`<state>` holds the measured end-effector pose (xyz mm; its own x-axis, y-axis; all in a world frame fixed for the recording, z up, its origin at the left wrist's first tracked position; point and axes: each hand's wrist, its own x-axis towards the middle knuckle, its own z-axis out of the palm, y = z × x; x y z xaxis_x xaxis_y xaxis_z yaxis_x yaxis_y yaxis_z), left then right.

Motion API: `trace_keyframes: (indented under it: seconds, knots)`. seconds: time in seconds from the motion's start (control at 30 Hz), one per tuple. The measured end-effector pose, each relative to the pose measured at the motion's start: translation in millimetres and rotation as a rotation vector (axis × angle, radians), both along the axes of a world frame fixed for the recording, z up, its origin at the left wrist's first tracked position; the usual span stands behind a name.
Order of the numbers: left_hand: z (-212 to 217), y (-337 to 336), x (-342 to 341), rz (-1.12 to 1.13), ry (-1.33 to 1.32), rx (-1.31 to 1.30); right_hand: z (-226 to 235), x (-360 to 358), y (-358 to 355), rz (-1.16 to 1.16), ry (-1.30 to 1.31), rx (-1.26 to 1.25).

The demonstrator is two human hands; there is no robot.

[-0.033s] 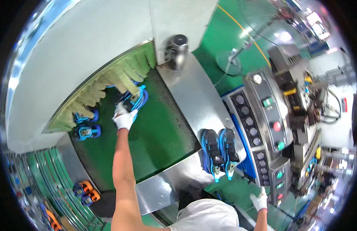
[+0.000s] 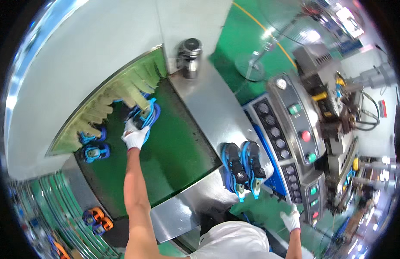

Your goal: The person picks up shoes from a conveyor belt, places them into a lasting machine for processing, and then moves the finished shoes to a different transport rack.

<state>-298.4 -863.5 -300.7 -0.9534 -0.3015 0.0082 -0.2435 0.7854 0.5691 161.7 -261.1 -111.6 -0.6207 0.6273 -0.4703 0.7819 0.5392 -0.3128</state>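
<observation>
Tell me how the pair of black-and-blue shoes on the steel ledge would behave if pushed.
The pair of black-and-blue shoes would probably slide rather than tip, as both stand sole-down. The steel ledge looks smooth and shiny, so grip may be limited. Their dark uppers look like fabric, so they'd likely give under a push.

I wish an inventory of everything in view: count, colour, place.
belt: one, green, centre
curtain: one, greenish, belt's far side
touched shoes: count unclear, black-blue, by curtain
other shoes: two, black-blue, curtain's left end
further shoes: two, black-blue, right of belt
orange shoes: two, orange, lower left
flask: one, silver, upper centre
fan: one, grey, upper right
control panels: several, grey, right
machinery: count unclear, grey, far right
left hand: one, white-gloved, on touched shoes
right hand: one, white-gloved, lower right
</observation>
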Motion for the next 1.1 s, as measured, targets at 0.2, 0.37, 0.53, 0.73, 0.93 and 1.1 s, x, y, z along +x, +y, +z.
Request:
trace_keyframes:
  seconds: [0.2,0.37,0.53,0.73,0.93,1.1]
  knots:
    - [59,54,94,-0.170,-0.120,-0.066,38,-132,-71,0.521,0.188,-0.013]
    - [202,193,165,-1.030,-0.201,0.044,47,-178,-122,1.036,0.620,-0.175]
    - [285,308,169,-1.553,-0.236,-0.006,76,-200,-91,1.059,0.516,-0.490]
    - [364,424,143,-1.491,0.402,0.000,94,-146,33,0.328,0.464,-0.895]
    - [370,507,93,-1.083,0.628,0.214,102,-59,118,-0.261,0.923,-1.699]
    - [337,585,47,-1.160,0.653,0.061,104,-46,147,-0.359,1.153,-1.662]
